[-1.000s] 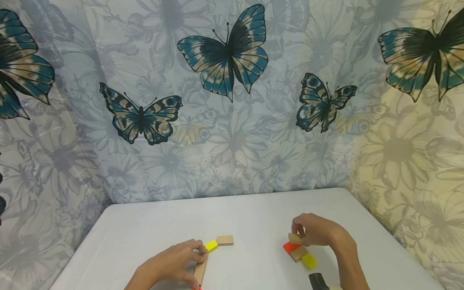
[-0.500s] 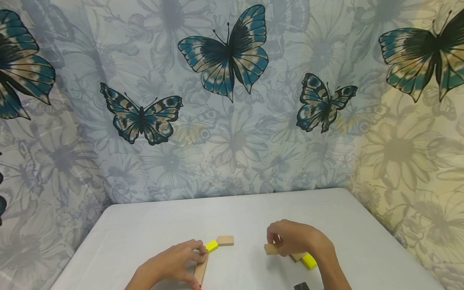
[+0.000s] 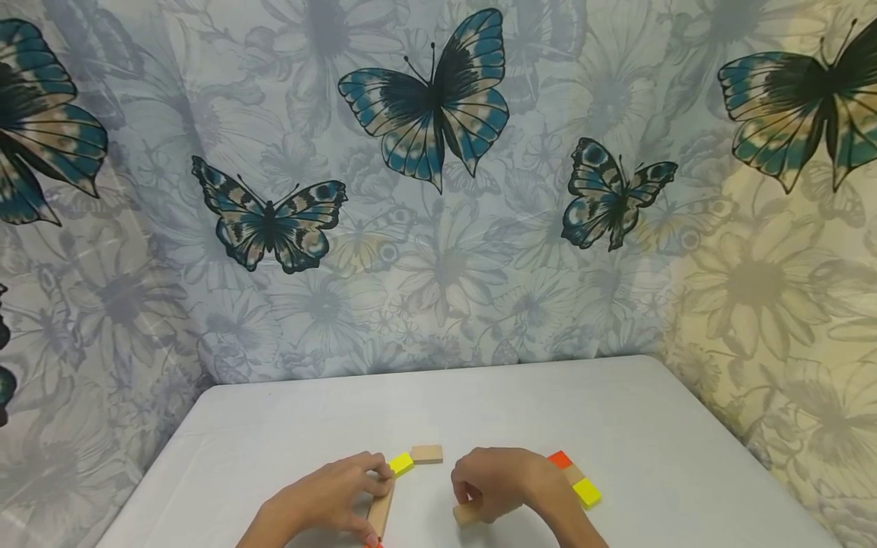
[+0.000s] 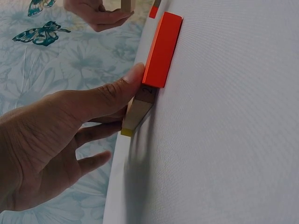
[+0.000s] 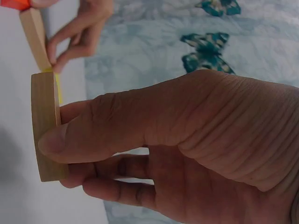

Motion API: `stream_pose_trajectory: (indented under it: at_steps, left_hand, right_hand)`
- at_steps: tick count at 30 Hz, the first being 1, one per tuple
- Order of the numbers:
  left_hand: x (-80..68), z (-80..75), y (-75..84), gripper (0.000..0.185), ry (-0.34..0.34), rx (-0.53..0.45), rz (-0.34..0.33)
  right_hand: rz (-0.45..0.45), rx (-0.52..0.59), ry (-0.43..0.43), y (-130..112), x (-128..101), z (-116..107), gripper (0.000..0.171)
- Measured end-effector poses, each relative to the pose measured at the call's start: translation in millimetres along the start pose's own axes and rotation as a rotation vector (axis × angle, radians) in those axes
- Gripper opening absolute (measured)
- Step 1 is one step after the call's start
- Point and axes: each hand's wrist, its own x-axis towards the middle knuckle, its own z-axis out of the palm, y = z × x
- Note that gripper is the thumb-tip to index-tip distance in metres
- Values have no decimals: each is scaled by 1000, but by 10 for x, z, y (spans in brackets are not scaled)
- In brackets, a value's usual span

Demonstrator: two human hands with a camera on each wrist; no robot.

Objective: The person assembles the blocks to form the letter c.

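Observation:
My left hand (image 3: 329, 495) spans a long wooden block (image 3: 381, 513) lying on the table, thumb at its near end and fingertips at its far end. In the left wrist view a red block (image 4: 162, 49) meets the thumb end. A yellow block (image 3: 401, 464) adjoins the far end, followed by another wooden block (image 3: 427, 454), so the pieces form a bent line. Held between the thumb and fingers of my right hand (image 3: 507, 481) is a separate wooden block (image 5: 45, 121), above the table to the right of that line.
Right of my right hand, a red block (image 3: 559, 459), a wooden block (image 3: 572, 475) and a yellow block (image 3: 587, 492) lie in a row, partly behind the forearm. The white table (image 3: 329, 418) ends at a butterfly-patterned cloth (image 3: 438, 304).
My right hand has carried the wooden block leftward and nearer to me, away from the row of loose blocks. The left hand has kept its place.

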Motion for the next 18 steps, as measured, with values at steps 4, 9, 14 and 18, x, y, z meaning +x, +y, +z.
stream_pose_trajectory:
  at_steps: [4,9,14,18]
  left_hand:
    - [-1,-2,-7,64,-13,4,-5]
    - [-10,-12,-11,61,-9,-34,-1]
    - [-27,-27,9,62,-1,-72,-16]
    - [-33,-38,6,58,8,-70,-18]
  right_hand:
    - [8,-33,-90,-112,158,100,23]
    - [37,5,-196,-261,323,254,10]
    - [-4,-1,-237,-396,394,348,11]
    - [-78,-56,-213,-483,449,405,11]
